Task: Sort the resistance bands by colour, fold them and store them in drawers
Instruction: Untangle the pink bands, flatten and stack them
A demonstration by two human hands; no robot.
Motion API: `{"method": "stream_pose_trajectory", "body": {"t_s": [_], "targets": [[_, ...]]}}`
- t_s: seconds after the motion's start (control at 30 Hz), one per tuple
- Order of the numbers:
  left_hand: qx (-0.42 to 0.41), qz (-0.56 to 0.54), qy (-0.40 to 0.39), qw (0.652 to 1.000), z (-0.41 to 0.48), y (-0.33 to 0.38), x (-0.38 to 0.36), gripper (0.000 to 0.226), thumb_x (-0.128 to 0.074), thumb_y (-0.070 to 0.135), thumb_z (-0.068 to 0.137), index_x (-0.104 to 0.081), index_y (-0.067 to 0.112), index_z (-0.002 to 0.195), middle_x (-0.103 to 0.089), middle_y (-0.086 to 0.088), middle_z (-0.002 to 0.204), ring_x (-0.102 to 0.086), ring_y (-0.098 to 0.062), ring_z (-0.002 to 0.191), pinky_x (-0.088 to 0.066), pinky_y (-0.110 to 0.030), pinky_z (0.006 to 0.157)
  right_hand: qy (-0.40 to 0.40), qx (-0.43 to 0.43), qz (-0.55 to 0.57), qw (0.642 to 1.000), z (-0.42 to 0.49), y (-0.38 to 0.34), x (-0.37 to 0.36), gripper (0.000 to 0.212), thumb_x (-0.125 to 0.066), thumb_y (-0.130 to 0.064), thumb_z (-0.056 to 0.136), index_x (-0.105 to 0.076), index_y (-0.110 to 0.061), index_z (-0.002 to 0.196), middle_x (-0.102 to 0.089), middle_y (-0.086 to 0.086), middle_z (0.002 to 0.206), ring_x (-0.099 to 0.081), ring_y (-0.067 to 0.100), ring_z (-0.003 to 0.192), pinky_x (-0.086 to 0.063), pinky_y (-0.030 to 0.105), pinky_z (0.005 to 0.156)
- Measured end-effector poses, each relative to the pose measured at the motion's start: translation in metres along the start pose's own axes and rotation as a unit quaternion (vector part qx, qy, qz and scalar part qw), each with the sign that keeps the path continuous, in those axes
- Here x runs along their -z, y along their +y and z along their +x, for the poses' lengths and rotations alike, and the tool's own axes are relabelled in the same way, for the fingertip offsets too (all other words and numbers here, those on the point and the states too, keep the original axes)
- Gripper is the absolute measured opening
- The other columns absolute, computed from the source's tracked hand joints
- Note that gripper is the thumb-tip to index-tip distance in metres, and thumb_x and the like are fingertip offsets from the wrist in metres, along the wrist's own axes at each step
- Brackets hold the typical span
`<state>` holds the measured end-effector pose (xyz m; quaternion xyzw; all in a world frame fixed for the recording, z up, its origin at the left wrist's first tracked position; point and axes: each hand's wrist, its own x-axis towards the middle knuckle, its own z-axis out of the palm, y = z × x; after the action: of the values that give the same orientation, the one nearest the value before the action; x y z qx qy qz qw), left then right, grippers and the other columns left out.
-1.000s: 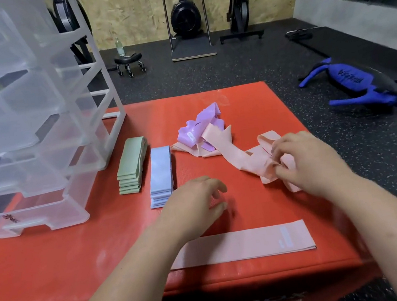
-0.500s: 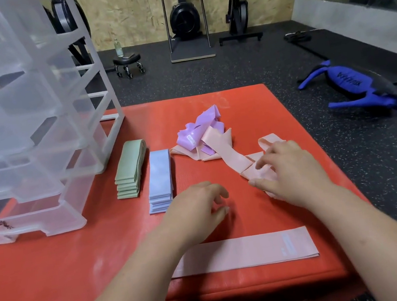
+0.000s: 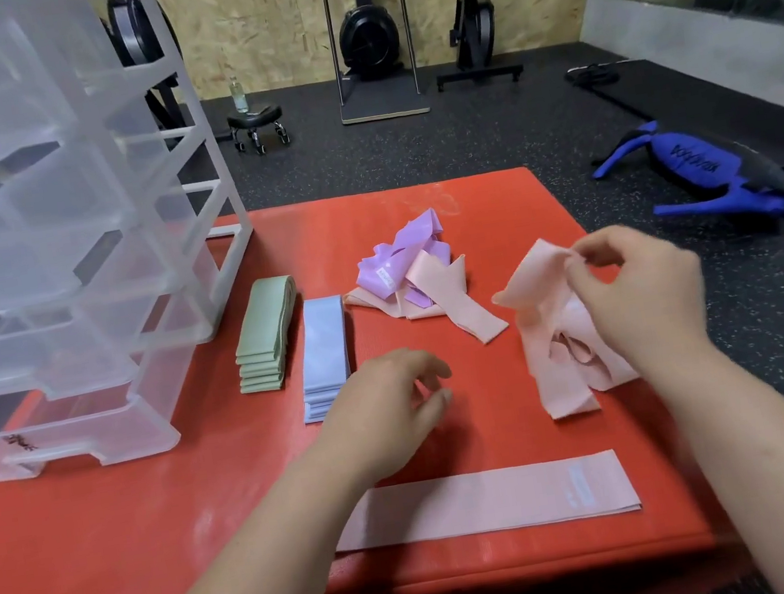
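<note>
My right hand (image 3: 638, 290) pinches a crumpled pink band (image 3: 554, 338) and holds it lifted above the red mat (image 3: 111, 542). My left hand (image 3: 386, 409) hovers open over the mat's middle, holding nothing. One pink band (image 3: 481, 502) lies flat near the front edge. A loose heap of purple bands (image 3: 404, 254) and pink bands (image 3: 451, 298) sits further back. Folded green bands (image 3: 266, 336) and folded light blue bands (image 3: 324, 352) are stacked side by side left of the heap. The clear plastic drawer unit (image 3: 61, 275) stands at the mat's left.
The mat rests on dark speckled gym flooring (image 3: 508, 137). A blue bag (image 3: 703, 179) lies on the floor to the right. A small wheeled stool (image 3: 257, 123) with a bottle and exercise machines (image 3: 371, 35) stand by the back wall.
My right hand has gripped the crumpled pink band and raised it off the mat, pulling it away from the heap. My left hand has stayed roughly in place.
</note>
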<state>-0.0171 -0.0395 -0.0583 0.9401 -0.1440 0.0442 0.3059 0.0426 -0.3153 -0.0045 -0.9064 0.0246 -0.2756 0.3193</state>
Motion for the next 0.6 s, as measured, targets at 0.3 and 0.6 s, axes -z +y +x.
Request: {"method": "stream_pose_trajectory", "body": {"t_s": [0.3, 0.6], "targets": [[0.083, -0.334, 0.011, 0.939, 0.008, 0.034, 0.000, 0.018, -0.063, 0.026, 0.107, -0.077, 0.023, 0.117, -0.081, 0.009, 0.104, -0.076, -0.013, 0.096, -0.056, -0.027, 0.083, -0.144, 0.105, 0.103, 0.979, -0.039, -0.031, -0.005, 0.013, -0.081, -0.020, 0.083, -0.079, -0.030, 0.091, -0.074, -0.018, 0.080, -0.069, 0.000, 0.075, -0.052, 0.016, 0.073], [0.174, -0.452, 0.068, 0.872, 0.010, 0.034, 0.002, 0.018, -0.069, 0.026, 0.104, -0.079, 0.011, 0.102, -0.081, -0.003, 0.091, -0.076, -0.015, 0.084, -0.061, -0.030, 0.078, -0.295, 0.141, 0.172, 0.929, -0.049, -0.031, -0.016, 0.024, -0.082, -0.015, 0.084, -0.079, -0.035, 0.097, -0.076, -0.021, 0.092, -0.071, 0.004, 0.092, -0.050, 0.017, 0.075]]}}
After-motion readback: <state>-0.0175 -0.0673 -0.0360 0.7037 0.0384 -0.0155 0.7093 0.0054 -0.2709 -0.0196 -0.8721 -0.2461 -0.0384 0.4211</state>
